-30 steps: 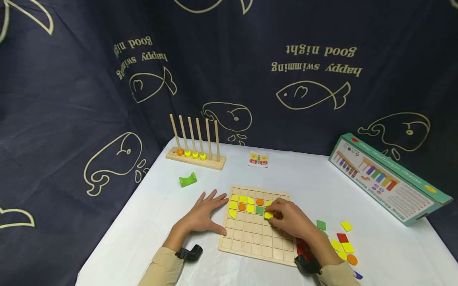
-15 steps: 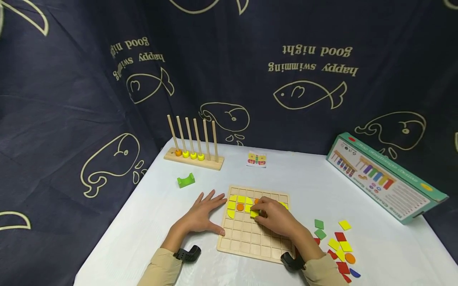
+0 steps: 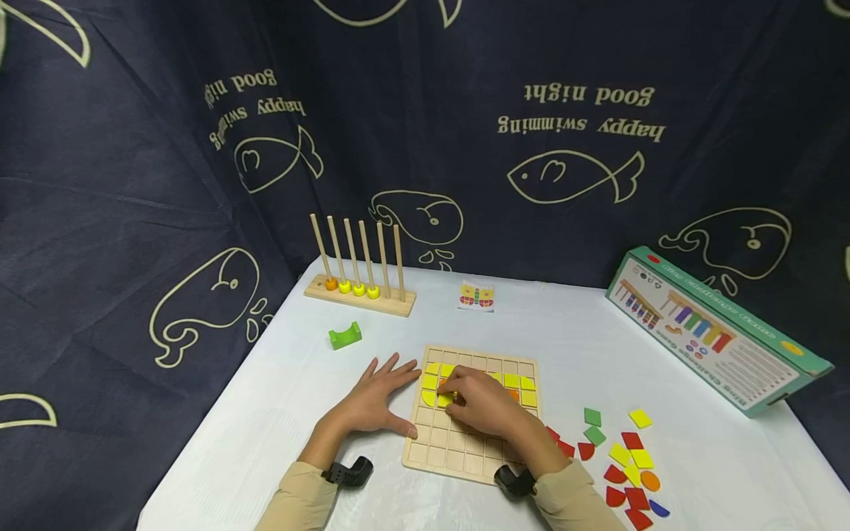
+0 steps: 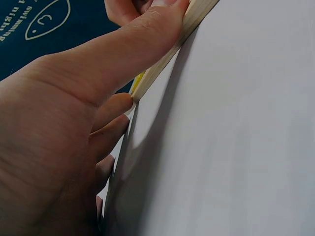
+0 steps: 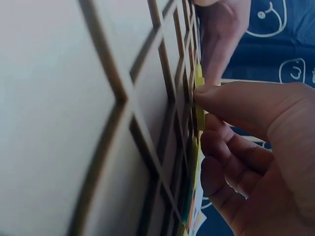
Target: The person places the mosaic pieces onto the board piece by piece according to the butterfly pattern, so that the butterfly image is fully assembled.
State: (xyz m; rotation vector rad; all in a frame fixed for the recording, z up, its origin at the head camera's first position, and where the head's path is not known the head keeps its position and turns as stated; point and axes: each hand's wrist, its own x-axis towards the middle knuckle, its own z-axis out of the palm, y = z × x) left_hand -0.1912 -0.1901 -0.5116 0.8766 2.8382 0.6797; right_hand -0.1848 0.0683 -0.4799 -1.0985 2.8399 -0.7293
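A wooden grid board (image 3: 458, 456) lies on the table with yellow, orange and green tiles in its far rows. My right hand (image 3: 483, 402) is over the board's left columns. In the right wrist view its thumb and fingers pinch a yellow tile (image 5: 200, 117) at the grid's surface, and the hand covers several set tiles in the head view. Along the left edge my left hand (image 3: 372, 398) is spread with straight fingers. Its thumb touches the board's wooden edge (image 4: 167, 56) in the left wrist view.
Loose red, yellow, green, orange and blue tiles (image 3: 637, 498) lie right of the board. Behind it is a small butterfly pattern card (image 3: 476, 296). A peg rack (image 3: 358, 295) and a green curved block (image 3: 345, 335) stand at left, a game box (image 3: 717, 332) at right.
My right hand has moved left across the board with the yellow tile, from the middle-right columns to the left ones. More set tiles now show at right. The left hand stays in place.
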